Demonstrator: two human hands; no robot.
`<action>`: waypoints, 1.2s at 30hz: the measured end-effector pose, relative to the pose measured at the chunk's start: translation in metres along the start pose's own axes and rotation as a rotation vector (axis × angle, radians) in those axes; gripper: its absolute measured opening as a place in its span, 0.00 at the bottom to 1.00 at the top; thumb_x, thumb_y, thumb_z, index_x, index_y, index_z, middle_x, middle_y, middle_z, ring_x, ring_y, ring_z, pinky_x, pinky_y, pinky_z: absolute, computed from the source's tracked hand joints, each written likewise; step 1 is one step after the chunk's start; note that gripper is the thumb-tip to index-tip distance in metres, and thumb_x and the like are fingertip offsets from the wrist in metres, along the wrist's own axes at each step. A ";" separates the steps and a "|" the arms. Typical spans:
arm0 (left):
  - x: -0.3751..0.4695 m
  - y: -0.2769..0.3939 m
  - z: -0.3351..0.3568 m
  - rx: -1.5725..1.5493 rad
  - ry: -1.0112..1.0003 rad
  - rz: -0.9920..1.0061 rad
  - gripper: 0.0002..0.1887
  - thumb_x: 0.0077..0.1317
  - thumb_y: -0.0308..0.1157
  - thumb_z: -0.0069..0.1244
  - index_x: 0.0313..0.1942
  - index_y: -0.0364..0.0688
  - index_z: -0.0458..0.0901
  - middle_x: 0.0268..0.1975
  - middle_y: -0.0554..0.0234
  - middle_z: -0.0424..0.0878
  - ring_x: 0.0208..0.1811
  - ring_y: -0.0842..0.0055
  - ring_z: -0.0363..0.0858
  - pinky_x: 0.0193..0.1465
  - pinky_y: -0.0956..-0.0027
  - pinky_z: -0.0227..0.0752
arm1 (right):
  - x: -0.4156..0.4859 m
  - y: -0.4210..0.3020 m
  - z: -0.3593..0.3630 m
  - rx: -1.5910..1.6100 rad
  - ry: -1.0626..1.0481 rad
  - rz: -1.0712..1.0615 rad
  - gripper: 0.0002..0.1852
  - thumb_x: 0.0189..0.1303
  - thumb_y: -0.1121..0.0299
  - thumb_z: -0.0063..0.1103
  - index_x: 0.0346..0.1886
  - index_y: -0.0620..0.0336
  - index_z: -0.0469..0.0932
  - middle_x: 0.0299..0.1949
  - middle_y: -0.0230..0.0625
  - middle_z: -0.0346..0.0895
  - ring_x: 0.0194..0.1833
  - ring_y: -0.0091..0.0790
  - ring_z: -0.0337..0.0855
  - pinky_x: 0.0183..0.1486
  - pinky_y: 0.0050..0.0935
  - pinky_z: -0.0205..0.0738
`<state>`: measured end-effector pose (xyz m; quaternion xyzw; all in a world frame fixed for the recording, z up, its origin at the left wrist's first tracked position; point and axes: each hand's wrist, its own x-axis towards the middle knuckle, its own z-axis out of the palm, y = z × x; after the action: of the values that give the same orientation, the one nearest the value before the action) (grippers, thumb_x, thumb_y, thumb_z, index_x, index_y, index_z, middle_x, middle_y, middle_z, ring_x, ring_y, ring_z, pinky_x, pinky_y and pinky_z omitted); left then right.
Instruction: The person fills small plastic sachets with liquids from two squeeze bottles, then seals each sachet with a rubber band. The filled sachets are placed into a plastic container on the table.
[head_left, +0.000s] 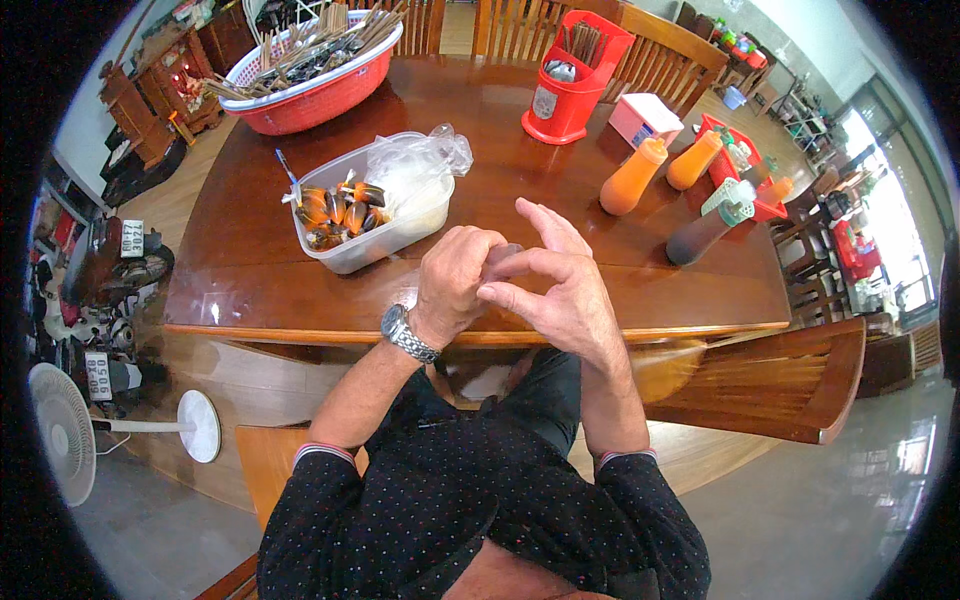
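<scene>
My left hand (455, 279), with a metal-banded watch (409, 334) on its wrist, is curled over the near part of the wooden table (525, 180). A small dark, translucent thing (504, 253) shows between the two hands; it looks like a filled little bag, but its form is mostly hidden. My right hand (559, 281) is beside it, fingers spread and bent, thumb and fingertips close to the left fist. Beyond my left hand stands a clear plastic tub (367, 255) with several small tied bags of dark and orange sauce (337, 210) and clear plastic bags (420, 161).
A red basin (322, 105) of chopsticks and spoons stands at the back left. Toward the right are a red chopstick holder (559, 105), a pink box (641, 124), orange squeeze bottles (634, 176), a dark sauce bottle (701, 234) and a red basket (720, 169). A wooden chair (757, 382) adjoins the table.
</scene>
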<state>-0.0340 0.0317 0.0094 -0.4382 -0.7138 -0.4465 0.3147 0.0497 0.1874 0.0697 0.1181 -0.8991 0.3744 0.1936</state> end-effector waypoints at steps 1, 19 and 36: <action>0.000 0.001 0.000 0.000 -0.004 -0.013 0.14 0.61 0.37 0.65 0.40 0.39 0.80 0.33 0.57 0.82 0.33 0.59 0.82 0.35 0.58 0.77 | -0.001 0.000 0.001 -0.034 0.013 -0.003 0.16 0.48 0.63 0.83 0.41 0.53 0.90 0.72 0.57 0.69 0.75 0.54 0.66 0.76 0.50 0.57; -0.013 0.012 -0.012 -0.263 0.118 -0.403 0.15 0.62 0.34 0.72 0.39 0.39 0.81 0.30 0.67 0.83 0.31 0.82 0.80 0.35 0.74 0.77 | -0.050 0.244 -0.102 -0.213 1.125 0.521 0.54 0.51 0.52 0.84 0.73 0.73 0.59 0.70 0.58 0.65 0.72 0.52 0.67 0.76 0.46 0.60; -0.017 0.013 -0.028 -0.358 0.078 -0.550 0.12 0.63 0.34 0.70 0.36 0.39 0.83 0.29 0.67 0.87 0.31 0.86 0.82 0.34 0.75 0.76 | -0.004 0.062 -0.090 -0.699 0.474 -0.269 0.33 0.44 0.74 0.75 0.60 0.54 0.81 0.57 0.39 0.79 0.62 0.45 0.78 0.68 0.46 0.66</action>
<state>-0.0133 0.0035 0.0115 -0.2601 -0.7031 -0.6494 0.1275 0.0543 0.2953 0.0871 0.0722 -0.8791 0.0361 0.4698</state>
